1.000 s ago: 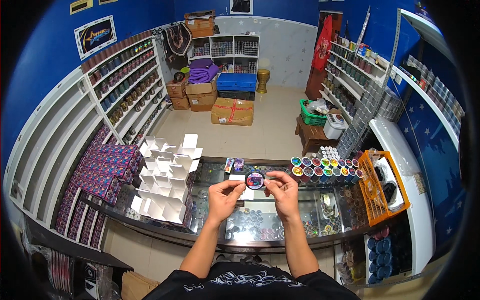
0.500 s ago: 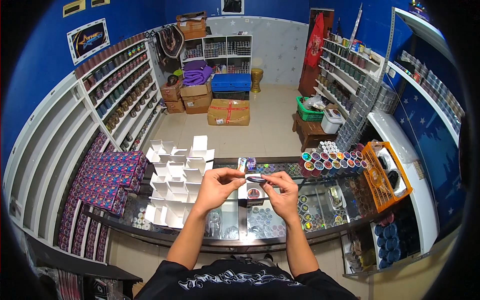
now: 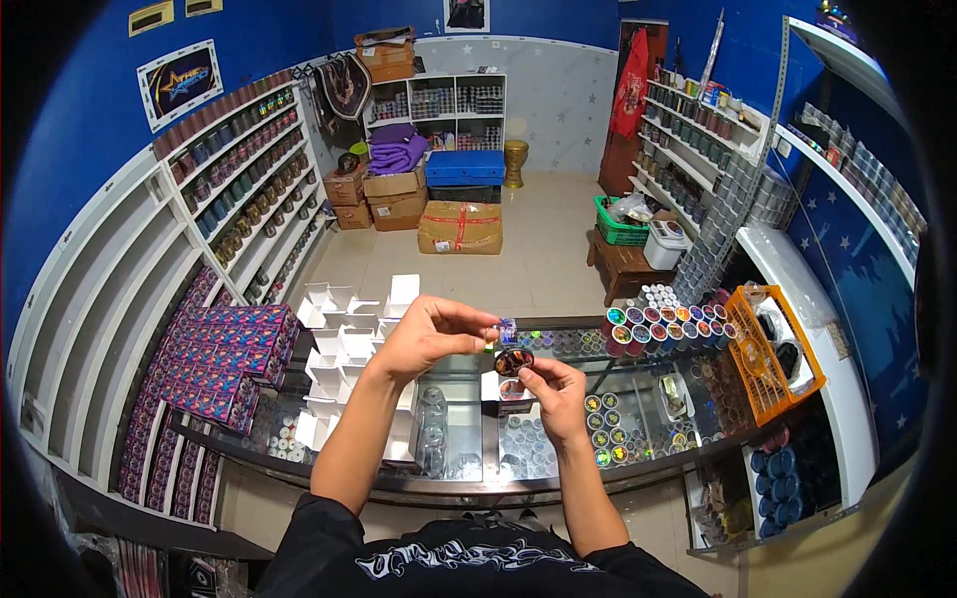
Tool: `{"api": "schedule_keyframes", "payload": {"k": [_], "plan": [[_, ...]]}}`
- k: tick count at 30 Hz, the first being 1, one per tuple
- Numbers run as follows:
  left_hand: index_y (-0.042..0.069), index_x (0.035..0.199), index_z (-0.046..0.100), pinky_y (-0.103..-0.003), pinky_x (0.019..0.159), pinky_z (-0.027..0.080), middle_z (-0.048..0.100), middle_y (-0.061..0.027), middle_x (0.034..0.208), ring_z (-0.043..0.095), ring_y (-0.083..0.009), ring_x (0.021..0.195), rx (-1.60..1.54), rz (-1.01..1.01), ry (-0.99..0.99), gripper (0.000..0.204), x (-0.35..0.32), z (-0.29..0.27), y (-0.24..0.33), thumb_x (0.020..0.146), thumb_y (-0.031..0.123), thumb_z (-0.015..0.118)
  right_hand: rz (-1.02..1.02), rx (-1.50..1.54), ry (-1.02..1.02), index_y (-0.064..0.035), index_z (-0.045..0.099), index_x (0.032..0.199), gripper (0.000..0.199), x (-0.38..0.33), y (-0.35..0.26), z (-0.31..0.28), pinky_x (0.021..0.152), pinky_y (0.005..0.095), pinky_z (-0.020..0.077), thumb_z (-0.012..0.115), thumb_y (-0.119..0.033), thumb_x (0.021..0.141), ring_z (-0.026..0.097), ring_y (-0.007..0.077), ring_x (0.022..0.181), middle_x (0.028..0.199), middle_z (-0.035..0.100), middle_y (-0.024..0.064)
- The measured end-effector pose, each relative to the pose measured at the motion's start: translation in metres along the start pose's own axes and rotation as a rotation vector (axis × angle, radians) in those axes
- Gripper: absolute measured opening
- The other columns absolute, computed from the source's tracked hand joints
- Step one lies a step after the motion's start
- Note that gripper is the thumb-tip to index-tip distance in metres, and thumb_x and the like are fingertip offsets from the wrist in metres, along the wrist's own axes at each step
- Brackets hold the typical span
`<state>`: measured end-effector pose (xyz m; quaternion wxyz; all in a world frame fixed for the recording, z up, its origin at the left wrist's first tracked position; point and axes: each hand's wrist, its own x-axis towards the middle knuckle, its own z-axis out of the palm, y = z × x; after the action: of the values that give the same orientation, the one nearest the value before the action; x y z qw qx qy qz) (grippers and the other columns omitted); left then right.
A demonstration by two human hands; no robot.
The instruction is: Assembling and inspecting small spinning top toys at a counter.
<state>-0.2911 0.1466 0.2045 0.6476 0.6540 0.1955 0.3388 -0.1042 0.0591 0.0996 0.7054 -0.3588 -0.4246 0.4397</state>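
My right hand pinches a round black lid by its edge, its printed face tilted up towards me. Just below that lid is an open white box with a round, picture-topped container in it, partly covered by the lid and my thumb. My left hand is at the far side of the counter, thumb and fingertips closed around a small colourful piece, too small to identify. Right beside these fingertips lies a small purple printed stack.
Open white boxes crowd the glass counter on the left, beside stacked purple patterned boxes. Round containers with colourful lids stand at the right, next to an orange crate. Cardboard boxes sit on the floor beyond.
My left hand has left the black lid and moved up and away to the small colourful pieces. The lid, in my right hand, has turned from edge-on to show its printed face.
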Motion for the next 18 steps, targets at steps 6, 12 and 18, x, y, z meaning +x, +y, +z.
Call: {"api": "schedule_keyframes", "payload": {"k": [6,12,18], "plan": [[-0.004,0.099,0.067,-0.025,0.076,0.052,0.068,-0.0115,0.089,0.065,-0.0146,0.082,0.071,0.019,0.074,0.025,0.028,0.011,0.011,0.075,0.000,0.072,0.105,0.202,0.031,0.0020,0.066,0.089,0.010,0.001,-0.003,0.001,0.058,0.0220,0.0494,0.068,-0.004,0.081,0.062,0.0117,0.064,0.080,0.067,0.0072],[-0.005,0.099,0.066,-0.027,0.077,0.053,0.068,-0.0129,0.090,0.065,-0.0154,0.083,0.089,0.055,0.117,0.026,0.047,0.021,0.010,0.073,-0.005,0.069,0.162,0.269,0.008,0.0029,0.063,0.094,0.013,0.007,-0.015,-0.012,0.061,0.0250,0.0520,0.065,-0.006,0.084,0.064,0.0151,0.067,0.085,0.067,0.0102],[-0.005,0.098,0.066,-0.027,0.078,0.053,0.068,-0.0133,0.090,0.066,-0.0166,0.085,0.085,0.079,0.122,0.026,0.059,0.033,0.011,0.072,-0.006,0.069,0.123,0.289,-0.031,0.0036,0.060,0.101,0.018,0.018,-0.026,-0.025,0.068,0.0291,0.0536,0.061,-0.004,0.085,0.066,0.0177,0.073,0.091,0.067,0.0116]]}}
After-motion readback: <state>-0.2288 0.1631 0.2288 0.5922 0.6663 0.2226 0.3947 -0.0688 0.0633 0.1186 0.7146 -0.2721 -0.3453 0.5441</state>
